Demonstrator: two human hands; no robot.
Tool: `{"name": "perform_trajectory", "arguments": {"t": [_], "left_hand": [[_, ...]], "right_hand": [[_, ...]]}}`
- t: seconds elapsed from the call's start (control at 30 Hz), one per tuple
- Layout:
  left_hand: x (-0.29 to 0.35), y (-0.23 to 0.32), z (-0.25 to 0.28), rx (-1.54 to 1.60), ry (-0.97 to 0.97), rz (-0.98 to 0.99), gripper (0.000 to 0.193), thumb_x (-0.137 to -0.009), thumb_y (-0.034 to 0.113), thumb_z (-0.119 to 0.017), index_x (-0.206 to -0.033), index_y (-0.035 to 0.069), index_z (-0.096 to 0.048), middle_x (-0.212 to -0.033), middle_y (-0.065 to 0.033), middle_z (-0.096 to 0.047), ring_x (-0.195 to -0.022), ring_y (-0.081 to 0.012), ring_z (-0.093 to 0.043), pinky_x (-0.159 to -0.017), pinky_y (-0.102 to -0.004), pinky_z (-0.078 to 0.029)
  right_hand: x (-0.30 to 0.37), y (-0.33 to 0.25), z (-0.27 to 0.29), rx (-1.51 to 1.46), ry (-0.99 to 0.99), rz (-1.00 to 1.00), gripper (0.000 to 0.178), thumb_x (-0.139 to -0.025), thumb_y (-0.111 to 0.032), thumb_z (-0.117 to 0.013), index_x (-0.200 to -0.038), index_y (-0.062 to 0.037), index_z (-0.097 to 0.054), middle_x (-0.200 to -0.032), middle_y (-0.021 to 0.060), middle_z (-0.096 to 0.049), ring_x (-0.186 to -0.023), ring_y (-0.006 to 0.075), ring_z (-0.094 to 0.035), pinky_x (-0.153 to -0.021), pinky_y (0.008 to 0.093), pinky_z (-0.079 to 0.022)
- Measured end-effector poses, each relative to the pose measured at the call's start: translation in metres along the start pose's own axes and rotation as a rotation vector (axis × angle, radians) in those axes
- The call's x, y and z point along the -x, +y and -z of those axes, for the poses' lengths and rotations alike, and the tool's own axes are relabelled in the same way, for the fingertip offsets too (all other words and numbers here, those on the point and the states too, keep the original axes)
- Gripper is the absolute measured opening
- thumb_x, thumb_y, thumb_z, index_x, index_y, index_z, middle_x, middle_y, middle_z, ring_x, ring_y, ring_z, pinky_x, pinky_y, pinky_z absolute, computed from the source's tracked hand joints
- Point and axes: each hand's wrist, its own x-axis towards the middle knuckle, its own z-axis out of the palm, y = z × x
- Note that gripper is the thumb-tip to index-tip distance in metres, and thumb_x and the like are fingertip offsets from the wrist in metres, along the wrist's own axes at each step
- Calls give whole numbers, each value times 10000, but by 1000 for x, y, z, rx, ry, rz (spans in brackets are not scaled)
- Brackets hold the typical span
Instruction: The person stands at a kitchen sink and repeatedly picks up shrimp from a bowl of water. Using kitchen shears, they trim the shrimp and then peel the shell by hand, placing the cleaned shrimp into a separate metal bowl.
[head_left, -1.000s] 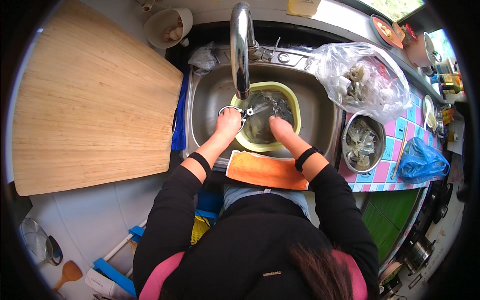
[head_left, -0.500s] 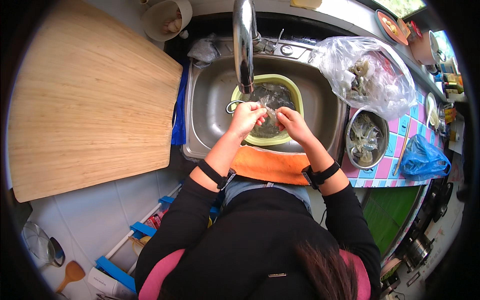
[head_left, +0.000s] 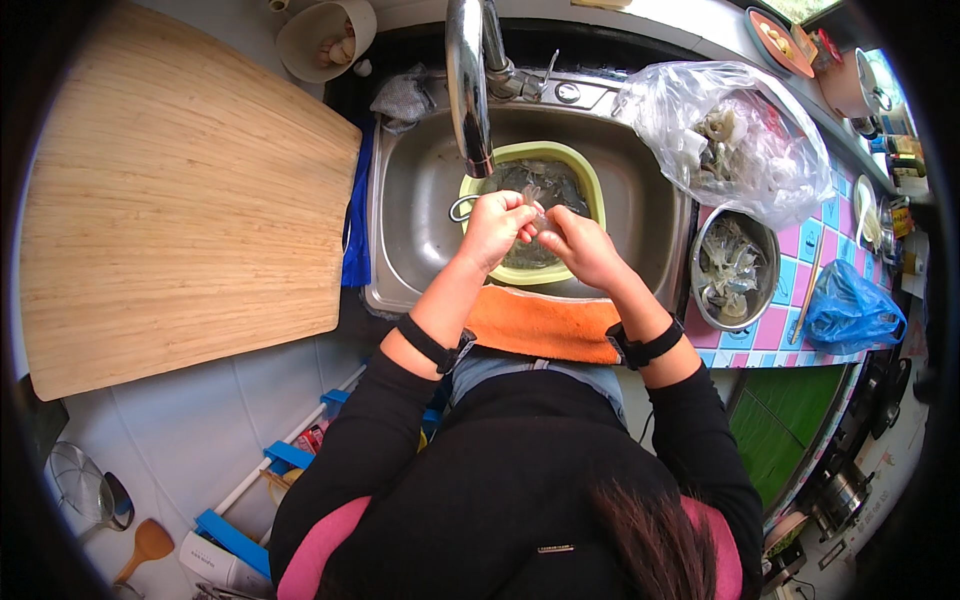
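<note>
Over a yellow-green basin (head_left: 597,188) in the sink, my left hand (head_left: 493,230) and my right hand (head_left: 583,246) meet with fingers pinched. Between them is a small translucent shrimp (head_left: 532,196), its pale end sticking up past the left fingertips. Both hands grip it, though the fingers partly cover its body. Greyish, wet pieces lie in water (head_left: 558,181) inside the basin. A looped metal handle (head_left: 460,208) shows at the basin's left rim, beside my left hand.
A chrome faucet (head_left: 468,90) hangs over the sink (head_left: 415,170). To the right are a clear plastic bag (head_left: 800,180) with greyish pieces, a metal bowl (head_left: 735,325) of translucent shrimp and a blue bag (head_left: 850,310). A wooden board (head_left: 190,200) lies left, an orange towel (head_left: 540,325) in front.
My right hand has moved left and closer to my left hand, its fingers now over the shrimp. The whole view has shifted slightly.
</note>
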Motion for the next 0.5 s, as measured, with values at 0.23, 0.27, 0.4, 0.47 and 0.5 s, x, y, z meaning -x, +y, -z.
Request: {"name": "perform_trajectory", "arguments": {"t": [0.23,0.27,0.4,0.47,0.5], "left_hand": [[3,2,-11,80,40,-28,116,-858,13,-500,-886,-32,-603,-775,-57,-604,-658,-104,-570,-599,-219,-487],[3,3,-12,88,52,-14,111,-856,3,-498,-880,-37,-598,-779,-61,-606,-662,-111,-578,-601,-220,-496],[4,3,-13,108,47,-20,105,-847,-21,-490,-875,-46,-588,-792,-71,-611,-669,-121,-593,-609,-223,-513],[5,3,-13,80,43,-21,111,-841,-23,-486,-876,-44,-589,-790,-70,-612,-664,-116,-589,-607,-221,-508],[5,3,-13,66,39,-21,114,-838,-24,-484,-873,-42,-590,-785,-68,-611,-658,-112,-586,-603,-219,-504]], "right_hand": [[4,0,-7,307,220,163,193,-788,-144,-587,-877,-15,-473,-813,161,-575,-784,305,-582,-641,402,-463],[4,0,-7,295,232,134,188,-791,-144,-585,-861,-13,-470,-797,165,-575,-774,305,-583,-636,401,-463],[7,0,-6,277,211,65,185,-797,-156,-581,-813,-25,-451,-706,159,-569,-693,329,-581,-595,422,-459],[7,-1,-6,258,186,40,191,-802,-164,-574,-798,-26,-444,-670,164,-564,-655,345,-575,-573,431,-454],[7,-2,-5,224,184,34,187,-804,-164,-566,-790,-22,-446,-672,170,-565,-651,351,-573,-568,433,-452]]}}
